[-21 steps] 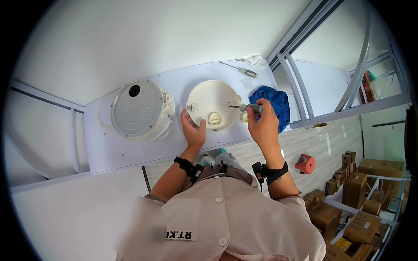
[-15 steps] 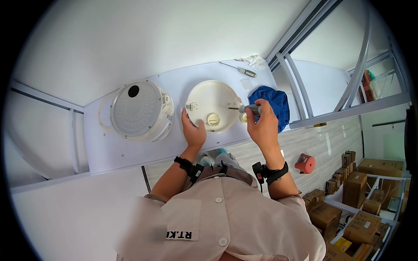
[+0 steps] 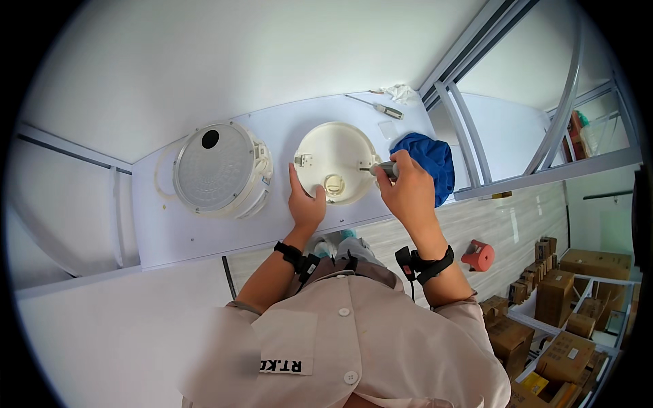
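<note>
A cream, bowl-shaped plastic cover [image 3: 335,144] lies hollow side up on the white table, with a small bracket on each side inside and a round fitting near its front. My left hand [image 3: 307,207] grips its front-left rim, thumb on the inner side and fingers along the outside. In my right hand [image 3: 411,188] is a screwdriver [image 3: 389,169] with a grey handle, held nearly level. Its shaft points left to the bracket [image 3: 364,165] on the cover's right side. Whether the tip sits in a screw is too small to tell.
Left of the cover stands a round white appliance [image 3: 212,174] with a grey disc face. Blue cloth [image 3: 430,163] lies at the right, a second screwdriver [image 3: 388,111] behind it. Metal framing [image 3: 469,136] borders the table. A red stool [image 3: 478,256] and cardboard boxes [image 3: 554,296] are on the right.
My right hand has shifted slightly left and its fingers have changed their hold round the screwdriver handle, now covering more of it. My left hand stays on the cover's rim.
</note>
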Tool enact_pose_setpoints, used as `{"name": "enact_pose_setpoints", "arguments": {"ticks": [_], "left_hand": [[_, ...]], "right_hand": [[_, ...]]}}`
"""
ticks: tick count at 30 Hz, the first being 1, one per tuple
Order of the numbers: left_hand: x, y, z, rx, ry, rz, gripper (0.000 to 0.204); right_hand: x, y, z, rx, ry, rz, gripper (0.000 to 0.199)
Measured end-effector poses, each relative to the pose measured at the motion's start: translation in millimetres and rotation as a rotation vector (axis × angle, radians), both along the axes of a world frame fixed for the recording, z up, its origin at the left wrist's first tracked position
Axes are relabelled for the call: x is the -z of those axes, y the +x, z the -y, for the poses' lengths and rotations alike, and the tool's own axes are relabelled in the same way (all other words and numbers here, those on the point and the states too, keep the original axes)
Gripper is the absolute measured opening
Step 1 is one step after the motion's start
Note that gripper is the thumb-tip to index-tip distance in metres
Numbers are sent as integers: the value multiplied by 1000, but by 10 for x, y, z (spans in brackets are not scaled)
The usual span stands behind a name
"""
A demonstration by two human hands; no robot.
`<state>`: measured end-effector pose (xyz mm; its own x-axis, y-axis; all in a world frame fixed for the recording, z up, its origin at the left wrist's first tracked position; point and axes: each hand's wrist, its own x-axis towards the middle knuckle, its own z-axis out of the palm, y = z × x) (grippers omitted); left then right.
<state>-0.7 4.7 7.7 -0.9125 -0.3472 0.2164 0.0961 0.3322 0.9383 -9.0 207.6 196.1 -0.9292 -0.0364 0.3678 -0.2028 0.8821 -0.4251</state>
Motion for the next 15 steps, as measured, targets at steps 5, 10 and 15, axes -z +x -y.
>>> {"name": "enact_pose_setpoints", "arguments": {"ticks": [5, 10, 15], "left_hand": [[-36, -4, -3, -9, -11, 64, 87], [-67, -4, -38, -33, -53, 116, 86], [-63, -1, -28, -36, -57, 155, 87]], "right_hand": [[-233, 44, 22, 185, 242, 206, 35], [-130, 16, -117, -61, 110, 56, 23], [-188, 5, -190, -324, 157, -90, 22]]}}
